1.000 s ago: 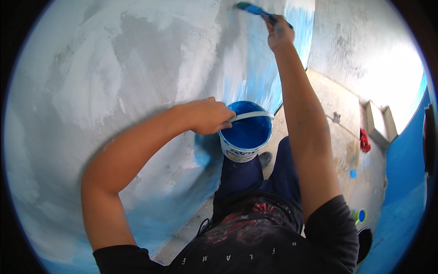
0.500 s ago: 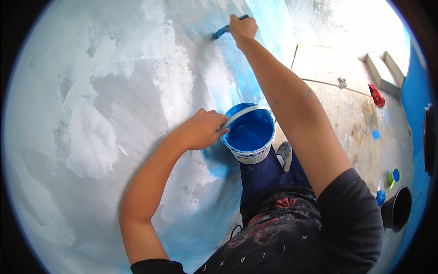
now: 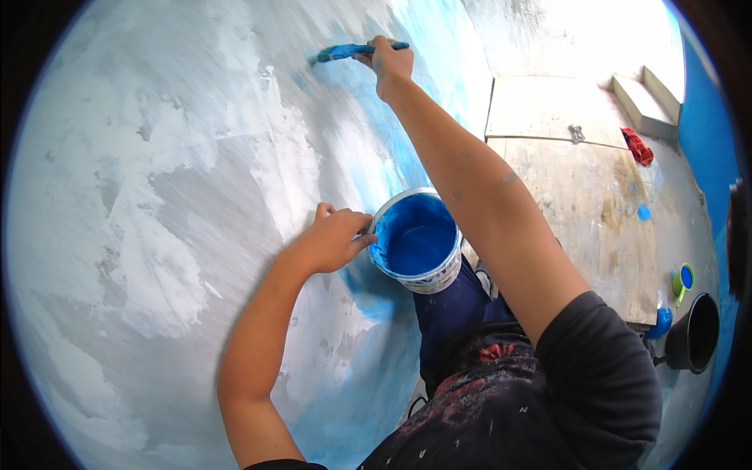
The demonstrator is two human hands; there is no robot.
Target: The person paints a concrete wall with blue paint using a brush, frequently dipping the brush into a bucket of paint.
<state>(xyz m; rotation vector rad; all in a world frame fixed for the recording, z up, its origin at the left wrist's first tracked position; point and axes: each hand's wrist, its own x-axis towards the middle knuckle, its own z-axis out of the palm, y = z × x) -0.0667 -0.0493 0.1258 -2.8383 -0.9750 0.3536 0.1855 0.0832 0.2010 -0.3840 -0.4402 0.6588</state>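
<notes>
My right hand (image 3: 390, 66) is closed round the handle of a paintbrush (image 3: 342, 52) stained with blue paint. The brush's bristles meet the grey and white wall (image 3: 211, 188), beside a streaked patch of light blue. Lower down, my left hand (image 3: 333, 241) pinches the left rim of a white paint bucket (image 3: 435, 280), thumb and fingers at its edge. Blue paint (image 3: 423, 249) lies inside, and smears coat the inner walls. The bucket is upright, with its underside hidden above my dark trousers (image 3: 442, 319).
Wooden boards (image 3: 580, 184) lie to the right. Farther right are a red cloth (image 3: 638, 146), a green dipper (image 3: 683, 279) holding blue paint and a black bucket (image 3: 692, 333) on its side. A pale step-like block (image 3: 646, 106) stands far right, near a blue wall (image 3: 705, 125).
The brush has swept left and slightly down along the wall in my right hand. The bucket has shifted a little left and down, and its handle no longer crosses the opening.
</notes>
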